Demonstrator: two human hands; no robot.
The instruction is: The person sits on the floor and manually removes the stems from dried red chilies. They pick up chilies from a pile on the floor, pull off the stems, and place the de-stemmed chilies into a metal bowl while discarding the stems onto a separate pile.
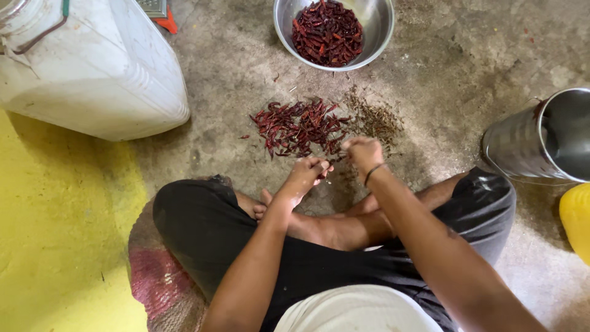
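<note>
Person sits cross-legged on a woven mat point(157, 276), black trousers, w/ both forearms reaching fwd over the knees. Left hand point(307, 172) is curled, fingers bunched round smth small and dark red, prob a chilli; too small to be sure. Right hand point(362, 152) is closed in a loose fist, thin dark band on the wrist; knuckles face the camera, so can't tell what, if anything, is inside. The two hands are just beside each other, at the near edge of the chilli pile point(298, 126). That pile of dried red chillies lies loose on the concrete floor point(455, 67), just in front of the hands. Touching its right side is a smaller heap of brownish stems point(372, 118), thin and dry, spreading toward the right hand. Further out, straight ahead, a round steel bowl point(381, 27) holds more dark red chillies, abt half full; it stands apart from the pile. To the right, near the knee, a steel pot point(541, 144) is seen tilted toward the camera, inside in shadow. A yellow object point(576, 218) shows at the right edge, cut off by the frame. To the far left a big white plastic jerrycan point(104, 67) stands on the floor, next to a yellow-painted strip point(55, 233).
</note>
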